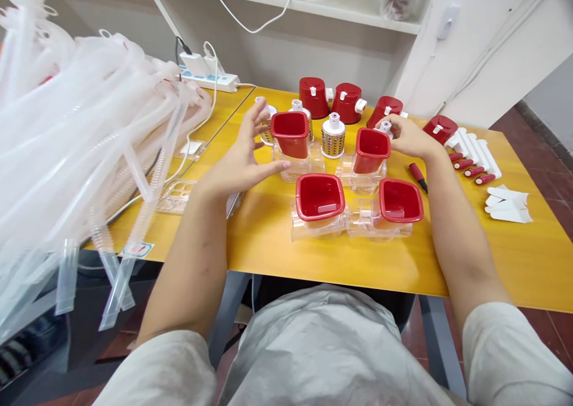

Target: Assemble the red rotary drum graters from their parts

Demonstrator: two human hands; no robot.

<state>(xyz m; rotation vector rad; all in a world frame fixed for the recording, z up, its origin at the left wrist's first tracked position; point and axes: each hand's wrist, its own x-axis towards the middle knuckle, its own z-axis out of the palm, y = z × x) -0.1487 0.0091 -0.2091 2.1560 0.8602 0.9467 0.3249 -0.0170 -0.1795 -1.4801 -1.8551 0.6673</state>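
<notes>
Nearby, red grater hoppers sit between the hands.

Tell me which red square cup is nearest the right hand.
The rear right red cup, just below the right hand; the other three sit farther left or toward the front.

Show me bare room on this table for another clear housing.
Bare yellow table runs along the near edge below the clear housings, and rightward to the white pieces. Crowded: the far middle's red caps and the left's plastic tubing.
</notes>
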